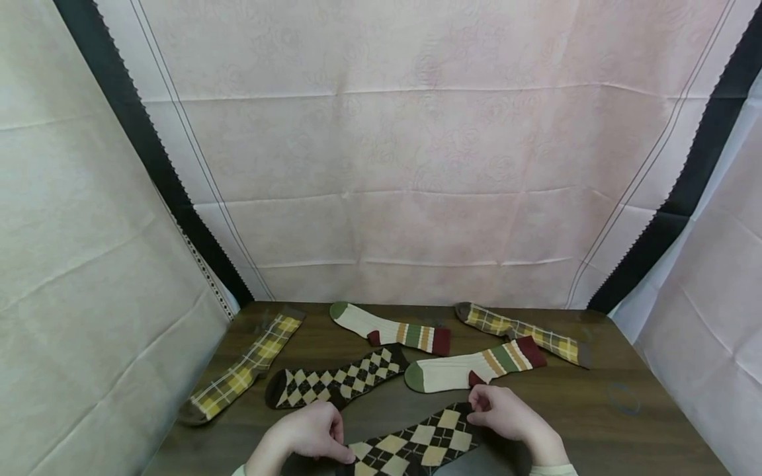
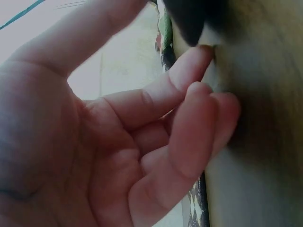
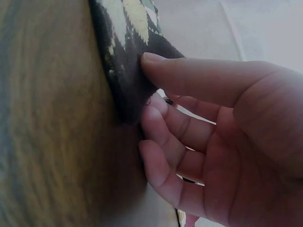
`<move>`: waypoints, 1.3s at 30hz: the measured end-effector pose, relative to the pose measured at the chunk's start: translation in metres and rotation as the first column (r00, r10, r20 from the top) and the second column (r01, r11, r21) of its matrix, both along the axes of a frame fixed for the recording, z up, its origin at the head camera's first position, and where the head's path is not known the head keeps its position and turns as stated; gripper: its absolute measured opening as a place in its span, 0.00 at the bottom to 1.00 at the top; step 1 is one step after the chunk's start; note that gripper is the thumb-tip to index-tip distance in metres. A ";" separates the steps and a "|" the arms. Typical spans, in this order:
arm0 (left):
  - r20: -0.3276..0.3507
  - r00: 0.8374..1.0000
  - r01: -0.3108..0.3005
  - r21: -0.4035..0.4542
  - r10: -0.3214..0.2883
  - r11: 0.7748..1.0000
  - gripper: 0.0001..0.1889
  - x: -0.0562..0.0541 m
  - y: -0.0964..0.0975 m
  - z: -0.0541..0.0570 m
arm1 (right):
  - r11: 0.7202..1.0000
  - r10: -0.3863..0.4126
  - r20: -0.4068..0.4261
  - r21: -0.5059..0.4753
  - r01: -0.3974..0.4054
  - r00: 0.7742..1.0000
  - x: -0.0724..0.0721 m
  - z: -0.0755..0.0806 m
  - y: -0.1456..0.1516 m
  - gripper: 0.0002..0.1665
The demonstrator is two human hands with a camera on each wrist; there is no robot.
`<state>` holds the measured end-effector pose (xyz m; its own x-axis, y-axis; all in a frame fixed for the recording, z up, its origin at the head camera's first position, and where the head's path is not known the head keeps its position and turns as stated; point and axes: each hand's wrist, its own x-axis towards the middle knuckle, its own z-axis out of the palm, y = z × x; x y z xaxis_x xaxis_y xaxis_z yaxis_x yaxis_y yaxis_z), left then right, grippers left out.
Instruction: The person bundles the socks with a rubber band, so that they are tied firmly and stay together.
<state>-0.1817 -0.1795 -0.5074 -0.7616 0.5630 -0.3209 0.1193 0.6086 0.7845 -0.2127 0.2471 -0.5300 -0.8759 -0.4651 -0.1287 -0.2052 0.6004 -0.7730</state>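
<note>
A black-and-cream argyle sock [image 1: 417, 439] lies stretched between my two hands at the front of the table. My left hand [image 1: 309, 430] pinches its dark left end; in the left wrist view, dark fabric [image 2: 189, 19] meets the fingertips. At the other end my right hand [image 1: 506, 416] pinches the black cuff, and the right wrist view shows the thumb on the dark fabric [image 3: 130, 71]. Just behind lies a second argyle sock [image 1: 339, 380]. A white sock with green toe and striped leg [image 1: 452, 373] lies right behind my right hand.
Another white striped sock [image 1: 381, 327] lies farther back. Yellow plaid socks rest at the left [image 1: 244, 370] and the back right [image 1: 524, 330]. The brown wooden table [image 1: 595, 410] is bounded by pale cloth walls [image 1: 417, 198] at the back and both sides.
</note>
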 end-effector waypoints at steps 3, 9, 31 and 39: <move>-0.006 1.000 0.010 -0.011 -0.010 1.000 0.12 0.000 0.000 0.001 | 1.000 -0.007 0.002 0.001 0.007 1.000 0.000 0.000 0.000 0.12; -0.043 0.999 0.017 -0.035 -0.018 0.999 0.10 -0.001 0.000 -0.001 | 1.000 -0.013 0.020 0.006 0.013 1.000 0.001 0.001 0.000 0.12; -0.054 0.952 -0.288 0.186 0.303 0.939 0.20 -0.010 0.011 -0.012 | 0.978 0.001 0.285 -0.199 0.058 0.959 0.006 0.000 0.023 0.13; -0.128 0.942 -0.296 0.127 0.312 0.947 0.21 -0.015 0.002 -0.009 | 0.978 -0.011 0.314 -0.193 0.076 0.949 0.010 0.003 0.036 0.14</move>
<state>-0.1967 -0.1771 -0.5163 -0.9354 0.3220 -0.1463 0.0586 0.5490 0.8338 -0.2030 0.2827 -0.5270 -0.8274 -0.4716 -0.3051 0.0866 0.4295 -0.8989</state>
